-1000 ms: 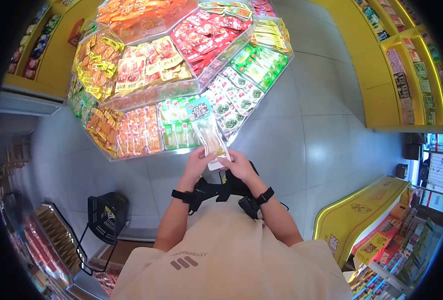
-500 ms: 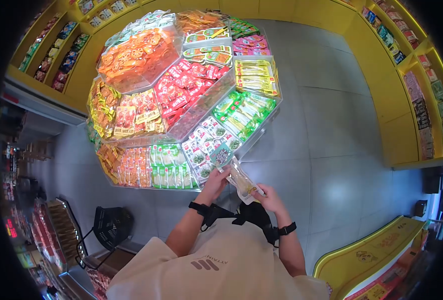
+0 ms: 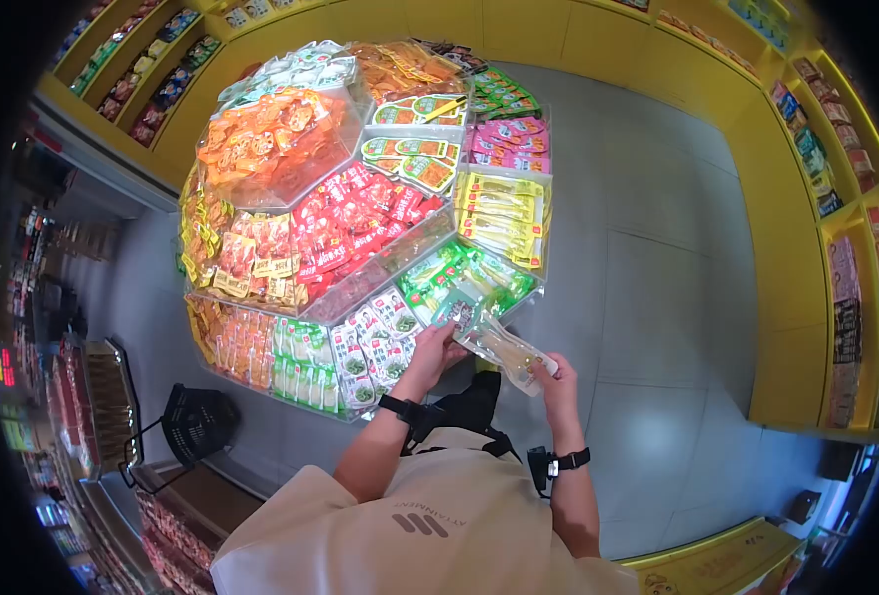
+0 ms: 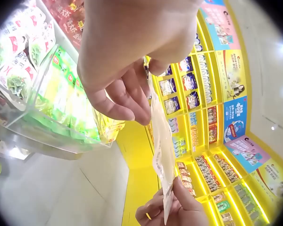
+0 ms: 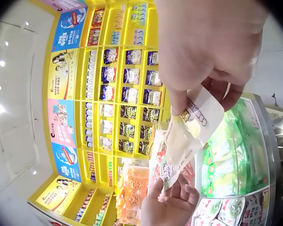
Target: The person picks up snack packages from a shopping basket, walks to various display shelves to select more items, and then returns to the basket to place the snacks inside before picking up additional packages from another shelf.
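Between both hands stretches a long clear snack packet (image 3: 507,349) with a teal printed label at one end and pale food inside. My left hand (image 3: 431,359) pinches the labelled end. At the other end, the thumb and fingers of my right hand (image 3: 561,385) grip the white edge. Seen edge-on in the left wrist view, the packet (image 4: 163,146) is thin and slightly curved. The right wrist view shows its white printed face (image 5: 191,127). Below the packet lie green snack packets (image 3: 429,278) in a display bin.
A tiered clear-walled display stand (image 3: 390,268) full of bagged snacks fills the centre left. Yellow shelves (image 3: 796,288) line the right and back. A black shopping basket (image 3: 198,421) stands on the left, and a yellow counter (image 3: 717,560) at lower right. Grey floor (image 3: 647,297) runs between.
The view has turned toward the right side of the display. Both hands have moved right with the packet, which has tilted from nearly upright to slanting down to the right.
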{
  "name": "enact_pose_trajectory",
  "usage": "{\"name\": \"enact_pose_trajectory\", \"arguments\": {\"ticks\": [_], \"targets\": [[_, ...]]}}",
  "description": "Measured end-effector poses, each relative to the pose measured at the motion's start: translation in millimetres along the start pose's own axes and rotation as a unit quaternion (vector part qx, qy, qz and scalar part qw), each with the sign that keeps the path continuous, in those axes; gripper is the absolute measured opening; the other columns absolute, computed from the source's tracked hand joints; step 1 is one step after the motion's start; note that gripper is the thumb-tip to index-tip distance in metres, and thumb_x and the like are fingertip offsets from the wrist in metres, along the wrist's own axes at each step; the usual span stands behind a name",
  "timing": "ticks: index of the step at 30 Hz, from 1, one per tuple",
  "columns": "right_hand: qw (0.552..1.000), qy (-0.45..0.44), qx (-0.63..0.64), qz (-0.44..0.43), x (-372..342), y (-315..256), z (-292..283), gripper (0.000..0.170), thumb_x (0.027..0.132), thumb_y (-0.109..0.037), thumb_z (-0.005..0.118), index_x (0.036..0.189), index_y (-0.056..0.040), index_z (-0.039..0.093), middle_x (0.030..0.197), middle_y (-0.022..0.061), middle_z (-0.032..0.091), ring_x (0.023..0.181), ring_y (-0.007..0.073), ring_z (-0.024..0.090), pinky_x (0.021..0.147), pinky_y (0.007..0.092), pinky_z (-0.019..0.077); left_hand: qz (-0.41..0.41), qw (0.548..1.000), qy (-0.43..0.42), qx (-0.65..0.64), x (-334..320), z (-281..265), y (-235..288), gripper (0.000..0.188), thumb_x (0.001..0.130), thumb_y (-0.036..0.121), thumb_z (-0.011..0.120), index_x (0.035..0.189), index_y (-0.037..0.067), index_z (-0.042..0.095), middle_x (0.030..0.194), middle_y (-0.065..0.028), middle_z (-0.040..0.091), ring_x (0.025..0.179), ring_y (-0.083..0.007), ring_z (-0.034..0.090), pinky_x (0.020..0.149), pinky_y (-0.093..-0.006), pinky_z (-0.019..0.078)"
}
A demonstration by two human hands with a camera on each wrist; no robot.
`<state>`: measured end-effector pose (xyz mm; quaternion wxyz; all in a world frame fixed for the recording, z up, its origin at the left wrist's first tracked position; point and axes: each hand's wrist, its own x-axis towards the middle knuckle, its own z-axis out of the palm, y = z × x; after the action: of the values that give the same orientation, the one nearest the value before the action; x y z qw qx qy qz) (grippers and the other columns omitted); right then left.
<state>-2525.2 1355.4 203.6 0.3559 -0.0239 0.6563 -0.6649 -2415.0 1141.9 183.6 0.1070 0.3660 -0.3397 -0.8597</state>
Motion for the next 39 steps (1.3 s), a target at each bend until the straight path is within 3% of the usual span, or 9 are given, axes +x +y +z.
{"name": "enact_pose_trajectory", "arguments": {"ticks": [5, 6, 12, 14, 22, 25, 29, 32, 39], "targets": [[0.999, -0.036, 0.002, 0.027, 57, -34, -21, 0.016, 0.085, -0.006, 0.061, 0.099, -0.0010, 0.059, 0.081, 0.0022, 0.063, 0.072, 0.0076, 0.057, 0.066, 0.0223, 0.0456, 0.015, 0.999, -0.020, 0.026, 68, 24, 23, 0.030, 0.095, 0.025, 0.048, 0.105, -0.001, 0.058, 0.099, -0.0087, 0.064, 0.085, -0.0167, 0.063, 0.075, -0.0325, 0.0513], [0.996, -0.069, -0.034, 0.049, 65, -42, -24, 0.017, 0.084, -0.006, 0.062, 0.100, -0.0003, 0.060, 0.082, 0.0029, 0.063, 0.071, 0.0077, 0.057, 0.066, 0.0225, 0.0457, 0.028, 1.000, -0.005, 0.004, 76, 39, 30, 0.029, 0.093, 0.027, 0.053, 0.091, 0.000, 0.062, 0.083, -0.0067, 0.065, 0.070, -0.0124, 0.062, 0.063, -0.0263, 0.0507], [0.967, -0.208, -0.121, 0.082, 126, -55, -29, 0.024, 0.081, -0.004, 0.064, 0.104, 0.0010, 0.062, 0.084, 0.0034, 0.065, 0.070, 0.0089, 0.060, 0.065, 0.0230, 0.0477, 0.034, 0.999, 0.021, -0.035, 89, 70, 61, 0.027, 0.092, 0.030, 0.056, 0.095, 0.003, 0.062, 0.078, -0.0008, 0.061, 0.066, -0.0092, 0.056, 0.059, -0.0240, 0.0458], [0.958, -0.254, -0.106, 0.083, 146, -66, -21, 0.026, 0.083, -0.007, 0.063, 0.107, 0.0021, 0.060, 0.089, 0.0045, 0.064, 0.074, 0.0091, 0.059, 0.068, 0.0237, 0.0473, 0.064, 0.998, -0.017, 0.005, 101, 65, 59, 0.028, 0.094, 0.027, 0.052, 0.110, 0.004, 0.054, 0.104, -0.0039, 0.061, 0.091, -0.0118, 0.059, 0.075, -0.0310, 0.0493], [0.908, -0.409, -0.009, 0.089, 247, -121, -28, 0.035, 0.083, -0.006, 0.062, 0.116, 0.0034, 0.056, 0.098, 0.0052, 0.064, 0.084, 0.0104, 0.060, 0.075, 0.0248, 0.0486, 0.192, 0.975, -0.071, -0.089, 107, 113, 36, 0.058, 0.094, 0.036, 0.048, 0.138, 0.003, 0.029, 0.126, -0.0156, 0.051, 0.112, -0.0265, 0.054, 0.086, -0.0365, 0.0478], [0.900, -0.409, 0.086, 0.126, 277, -165, -55, 0.033, 0.084, -0.007, 0.061, 0.115, 0.0027, 0.057, 0.098, 0.0050, 0.064, 0.084, 0.0109, 0.060, 0.075, 0.0251, 0.0488, 0.215, 0.967, -0.096, -0.096, 130, 167, 26, 0.068, 0.091, 0.043, 0.051, 0.139, 0.002, 0.027, 0.126, -0.0197, 0.050, 0.112, -0.0284, 0.054, 0.088, -0.0367, 0.0463], [0.910, -0.398, -0.097, 0.064, 342, -198, -139, 0.026, 0.085, -0.011, 0.060, 0.108, 0.0010, 0.060, 0.084, 0.0052, 0.065, 0.072, 0.0112, 0.062, 0.067, 0.0251, 0.0498, 0.182, 0.974, -0.055, -0.126, 194, 248, -4, 0.069, 0.090, 0.046, 0.050, 0.137, 0.000, 0.029, 0.126, -0.0205, 0.050, 0.111, -0.0283, 0.054, 0.088, -0.0354, 0.0457], [0.929, -0.360, 0.002, 0.082, 372, -232, -197, 0.024, 0.085, -0.013, 0.059, 0.104, 0.0011, 0.061, 0.078, 0.0050, 0.065, 0.066, 0.0115, 0.061, 0.062, 0.0249, 0.0488, 0.173, 0.981, -0.022, -0.088, 228, 311, -9, 0.064, 0.092, 0.046, 0.047, 0.134, -0.001, 0.034, 0.126, -0.0207, 0.050, 0.107, -0.0261, 0.056, 0.088, -0.0339, 0.0456], [0.912, -0.390, -0.121, 0.045, 478, -293, -243, 0.023, 0.088, -0.010, 0.054, 0.107, 0.0026, 0.059, 0.085, 0.0054, 0.065, 0.074, 0.0123, 0.061, 0.069, 0.0268, 0.0488, 0.179, 0.981, 0.058, -0.046, 290, 378, 2, 0.055, 0.092, 0.042, 0.050, 0.129, 0.001, 0.043, 0.118, -0.0181, 0.057, 0.100, -0.0233, 0.058, 0.086, -0.0347, 0.0455]]}}
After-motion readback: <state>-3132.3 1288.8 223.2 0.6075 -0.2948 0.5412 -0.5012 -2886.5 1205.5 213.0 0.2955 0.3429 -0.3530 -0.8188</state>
